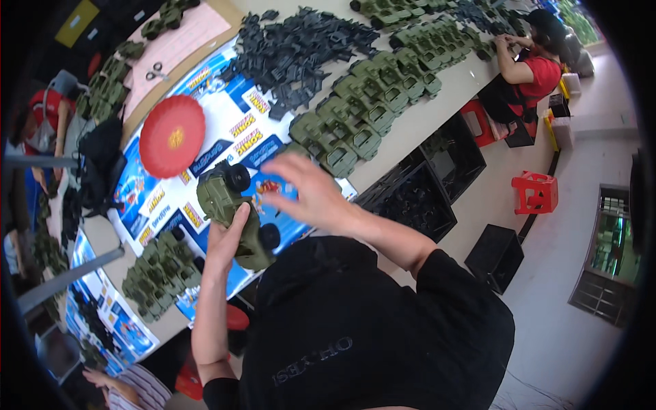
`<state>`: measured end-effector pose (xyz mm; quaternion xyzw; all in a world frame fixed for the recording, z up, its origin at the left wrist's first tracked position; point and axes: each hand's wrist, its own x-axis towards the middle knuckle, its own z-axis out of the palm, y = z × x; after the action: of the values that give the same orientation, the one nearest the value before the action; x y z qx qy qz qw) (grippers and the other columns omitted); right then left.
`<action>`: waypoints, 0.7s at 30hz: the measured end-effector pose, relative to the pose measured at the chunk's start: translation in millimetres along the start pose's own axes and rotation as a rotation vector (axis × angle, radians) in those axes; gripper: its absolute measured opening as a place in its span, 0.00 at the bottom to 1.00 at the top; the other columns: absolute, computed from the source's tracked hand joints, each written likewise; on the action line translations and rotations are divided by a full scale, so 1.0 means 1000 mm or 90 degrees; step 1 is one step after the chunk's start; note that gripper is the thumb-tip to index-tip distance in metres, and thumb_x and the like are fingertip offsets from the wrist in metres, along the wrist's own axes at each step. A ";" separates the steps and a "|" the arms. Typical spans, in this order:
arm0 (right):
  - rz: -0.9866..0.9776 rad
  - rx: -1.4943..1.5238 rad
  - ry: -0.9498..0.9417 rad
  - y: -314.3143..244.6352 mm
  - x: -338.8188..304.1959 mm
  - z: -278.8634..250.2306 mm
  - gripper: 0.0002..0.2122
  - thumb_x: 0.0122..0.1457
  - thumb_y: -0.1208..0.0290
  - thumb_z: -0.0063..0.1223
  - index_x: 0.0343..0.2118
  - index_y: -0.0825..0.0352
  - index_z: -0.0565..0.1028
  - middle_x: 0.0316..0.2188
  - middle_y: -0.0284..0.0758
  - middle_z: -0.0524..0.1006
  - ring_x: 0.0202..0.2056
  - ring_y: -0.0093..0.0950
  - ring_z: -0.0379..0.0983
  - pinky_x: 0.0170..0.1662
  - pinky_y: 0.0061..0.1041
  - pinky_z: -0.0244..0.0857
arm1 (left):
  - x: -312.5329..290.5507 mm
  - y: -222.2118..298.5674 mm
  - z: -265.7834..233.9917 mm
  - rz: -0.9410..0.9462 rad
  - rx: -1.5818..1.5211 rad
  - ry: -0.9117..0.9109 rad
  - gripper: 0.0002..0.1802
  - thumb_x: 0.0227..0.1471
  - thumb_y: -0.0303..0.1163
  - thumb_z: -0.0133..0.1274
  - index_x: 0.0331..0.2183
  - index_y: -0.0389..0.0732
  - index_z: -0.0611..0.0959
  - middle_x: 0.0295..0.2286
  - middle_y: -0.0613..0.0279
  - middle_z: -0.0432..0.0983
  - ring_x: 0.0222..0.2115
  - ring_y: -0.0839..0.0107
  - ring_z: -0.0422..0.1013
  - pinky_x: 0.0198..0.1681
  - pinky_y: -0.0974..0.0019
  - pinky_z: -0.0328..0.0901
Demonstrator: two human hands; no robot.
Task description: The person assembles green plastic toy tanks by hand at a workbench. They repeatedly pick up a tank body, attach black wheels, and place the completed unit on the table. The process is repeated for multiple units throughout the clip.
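Observation:
My left hand (225, 240) grips an olive-green toy military vehicle (224, 199) with black wheels, tilted above the table. The thumb lies along its side, and the other fingers are mostly hidden behind it. My right hand (311, 195) hovers just right of the toy, its fingers spread and slightly blurred, holding nothing that I can see. Beyond it, rows of green toy vehicle bodies (355, 113) stand close together. Another group of green bodies (160, 277) sits to the left of my left hand.
A red scalloped plate (172, 137) lies on printed sheets (229, 116) covering the table. Behind are a pile of dark plastic parts (294, 51) and scissors (157, 70). Black crates (410, 198) and a red stool (535, 192) stand at right. A co-worker (529, 72) sits far right; others are at left.

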<state>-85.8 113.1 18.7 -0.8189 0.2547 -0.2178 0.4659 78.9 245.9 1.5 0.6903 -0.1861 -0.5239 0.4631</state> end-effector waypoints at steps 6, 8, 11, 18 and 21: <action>0.070 -0.212 -0.003 0.012 -0.022 0.002 0.41 0.38 0.59 0.66 0.55 0.68 0.57 0.52 0.49 0.58 0.54 0.47 0.54 0.54 0.40 0.52 | 0.059 0.007 0.085 0.045 -0.244 0.017 0.33 0.51 0.38 0.54 0.52 0.36 0.58 0.45 0.55 0.66 0.46 0.69 0.65 0.49 0.66 0.61; 0.073 -0.241 0.061 0.032 -0.017 -0.011 0.41 0.35 0.61 0.67 0.54 0.68 0.58 0.52 0.48 0.59 0.54 0.47 0.54 0.54 0.41 0.53 | 0.074 0.019 0.112 0.053 -0.297 -0.006 0.34 0.50 0.36 0.56 0.52 0.36 0.57 0.45 0.54 0.66 0.46 0.68 0.65 0.48 0.65 0.62; 0.088 -0.311 0.122 0.046 -0.008 -0.036 0.38 0.33 0.63 0.66 0.51 0.66 0.62 0.50 0.47 0.60 0.52 0.44 0.55 0.49 0.40 0.56 | 0.094 0.036 0.143 0.118 -0.316 -0.017 0.32 0.49 0.32 0.57 0.50 0.37 0.59 0.44 0.55 0.67 0.45 0.69 0.64 0.48 0.65 0.62; 0.055 -0.300 0.243 0.088 0.017 -0.102 0.32 0.35 0.66 0.63 0.48 0.65 0.66 0.48 0.51 0.62 0.49 0.47 0.61 0.49 0.38 0.60 | 0.111 0.075 0.177 0.139 -0.211 -0.040 0.36 0.50 0.34 0.56 0.55 0.37 0.56 0.49 0.49 0.62 0.49 0.65 0.62 0.51 0.65 0.59; 0.156 -0.283 0.392 0.125 0.009 -0.162 0.32 0.36 0.64 0.61 0.49 0.66 0.66 0.49 0.53 0.62 0.50 0.49 0.61 0.52 0.38 0.59 | 0.108 0.064 0.150 0.139 -0.029 -0.042 0.40 0.52 0.36 0.53 0.59 0.37 0.51 0.53 0.45 0.57 0.52 0.62 0.60 0.54 0.63 0.56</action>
<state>-201.9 -51.9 -13.0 -0.7597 0.5194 -0.3354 0.2016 0.2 67.3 -8.0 0.6374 -0.2633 -0.4968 0.5268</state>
